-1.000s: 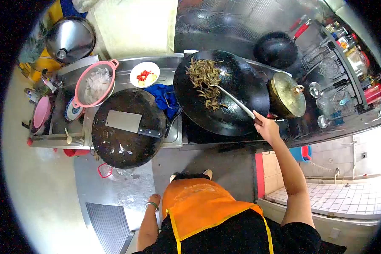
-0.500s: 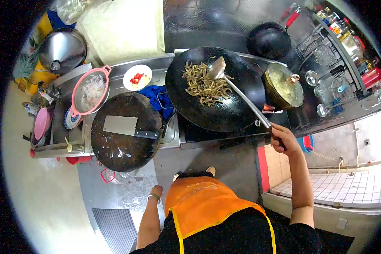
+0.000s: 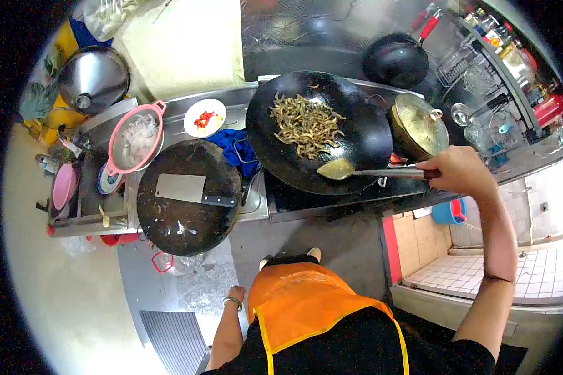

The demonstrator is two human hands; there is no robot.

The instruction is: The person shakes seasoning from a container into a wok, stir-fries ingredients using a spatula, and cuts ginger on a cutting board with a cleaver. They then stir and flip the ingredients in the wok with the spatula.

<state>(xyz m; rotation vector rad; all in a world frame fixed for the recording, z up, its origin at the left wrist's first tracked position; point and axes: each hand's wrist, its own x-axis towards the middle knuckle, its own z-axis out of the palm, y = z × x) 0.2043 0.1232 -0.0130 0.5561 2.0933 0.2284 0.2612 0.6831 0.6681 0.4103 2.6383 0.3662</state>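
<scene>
My right hand (image 3: pixel 458 171) is closed around the dark handle end of a long metal wok spatula (image 3: pixel 388 173). The spatula lies nearly level, its blade over the near rim of a large black wok (image 3: pixel 363 119). Brown, curled strips of food (image 3: pixel 303 125) are heaped in the wok, apart from the blade. My left hand (image 3: pixel 236 294), with a bracelet at the wrist, hangs low beside the orange apron (image 3: pixel 313 287); its fingers cannot be made out. It appears to touch nothing on the counter.
Left of the wok, a cleaver (image 3: pixel 181 187) lies on a round chopping board (image 3: pixel 169 234). Behind it are a pink-rimmed colander (image 3: pixel 111 147), a white bowl with red pieces (image 3: pixel 197 128) and a blue cloth (image 3: pixel 244 153). A lidded pot (image 3: pixel 422 125) stands right of the wok.
My right hand has moved right and up, drawing the spatula out of the food to the wok's near rim. The spatula has swung from slanting to nearly level.
</scene>
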